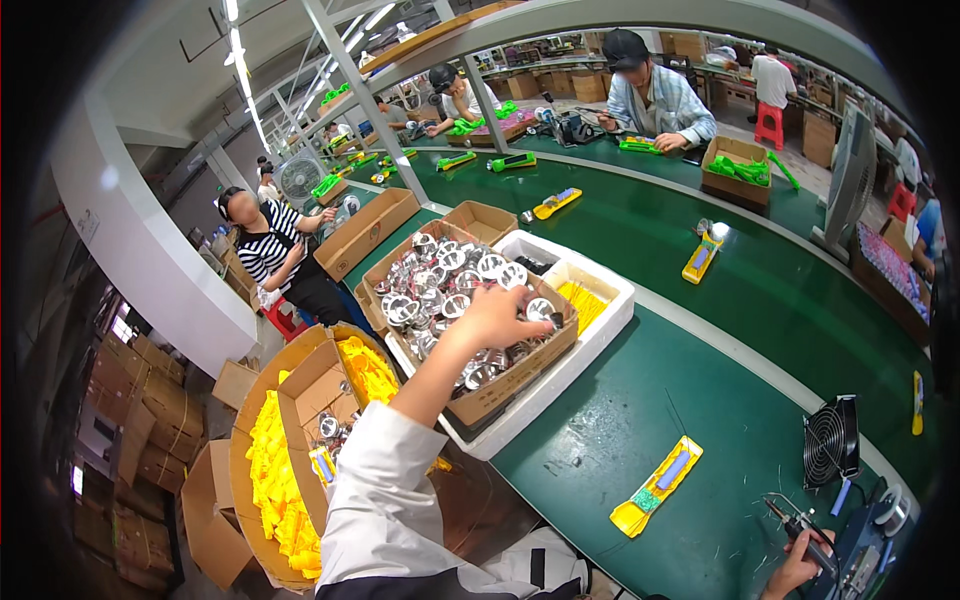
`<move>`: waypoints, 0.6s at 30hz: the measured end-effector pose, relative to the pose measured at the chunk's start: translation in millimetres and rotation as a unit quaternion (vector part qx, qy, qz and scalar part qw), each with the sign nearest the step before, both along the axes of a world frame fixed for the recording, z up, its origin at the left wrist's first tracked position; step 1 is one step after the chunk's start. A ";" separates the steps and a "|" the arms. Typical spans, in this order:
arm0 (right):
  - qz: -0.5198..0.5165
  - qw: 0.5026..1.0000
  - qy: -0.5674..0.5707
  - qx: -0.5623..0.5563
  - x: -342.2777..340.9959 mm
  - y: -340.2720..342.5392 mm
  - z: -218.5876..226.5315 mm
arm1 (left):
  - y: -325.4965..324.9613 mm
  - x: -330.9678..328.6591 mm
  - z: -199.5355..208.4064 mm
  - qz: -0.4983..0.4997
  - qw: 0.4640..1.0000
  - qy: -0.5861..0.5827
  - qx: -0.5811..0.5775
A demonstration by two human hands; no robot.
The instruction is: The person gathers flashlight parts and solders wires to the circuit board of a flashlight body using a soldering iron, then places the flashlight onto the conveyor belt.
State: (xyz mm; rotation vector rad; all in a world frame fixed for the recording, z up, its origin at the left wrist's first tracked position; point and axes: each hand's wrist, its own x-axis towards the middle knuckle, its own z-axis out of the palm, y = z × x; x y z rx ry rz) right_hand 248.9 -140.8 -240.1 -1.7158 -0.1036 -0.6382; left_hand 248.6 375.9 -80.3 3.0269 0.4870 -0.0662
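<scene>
My left hand (pixel 497 318) reaches over a cardboard box (pixel 515 378) heaped with shiny silver reflector cups (pixel 455 305). Its thumb and forefinger are spread apart beside a cup (pixel 540 309) at the box's right side; the other fingertips are partly hidden. At the lower right, my right hand (pixel 792 568) grips the dark handle of a soldering iron (pixel 812 540), its tip pointing up and left. Between the hands, an open yellow flashlight housing (pixel 657 487) lies on the green bench (pixel 590 430), with a blue-purple cell, a green circuit board and a thin wire.
A white foam tray (pixel 615 318) surrounds the box and holds yellow wires (pixel 582 302). At left stands a large carton of yellow parts (pixel 283 490). A small black fan (pixel 832 443) and a solder spool (pixel 891 510) stand right. Co-workers sit along the green conveyor (pixel 620 240) carrying housings.
</scene>
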 end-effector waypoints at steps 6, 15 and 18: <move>-0.005 1.000 0.023 -0.016 -7.5 13.9 10.3 | -16.7 -4.6 -11.1 0.008 1.000 -0.011 -0.025; 0.028 0.999 0.034 0.015 -9.4 14.1 4.1 | -2.6 -8.6 -13.2 -0.100 0.975 -0.189 -0.064; 0.030 0.998 0.047 0.036 -12.4 16.6 7.9 | 4.5 -10.0 -9.9 -0.089 0.954 -0.278 -0.067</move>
